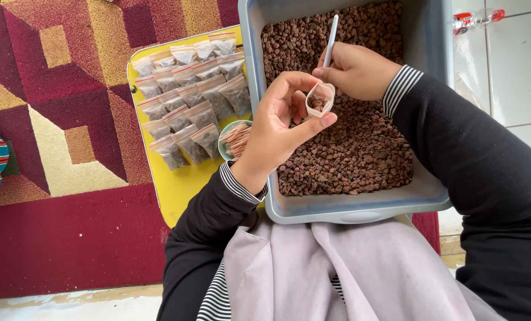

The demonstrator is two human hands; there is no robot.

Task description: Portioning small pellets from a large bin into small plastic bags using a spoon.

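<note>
My left hand (277, 122) holds a small clear plastic bag (320, 98) open between thumb and fingers, above a grey-blue tub (348, 209) filled with brown pellets (360, 148). A few pellets sit inside the bag. My right hand (357, 70) grips a thin white spoon handle (331, 39), its lower end at the bag's mouth. Both hands hover over the tub's middle.
A yellow tray (176, 184) at the left carries several filled, sealed small bags (188, 95) in rows. A small green bowl (234, 139) with tan strips lies beside my left wrist. A patterned red rug (57, 119) lies underneath; a plastic bottle (476, 19) rests on white tiles.
</note>
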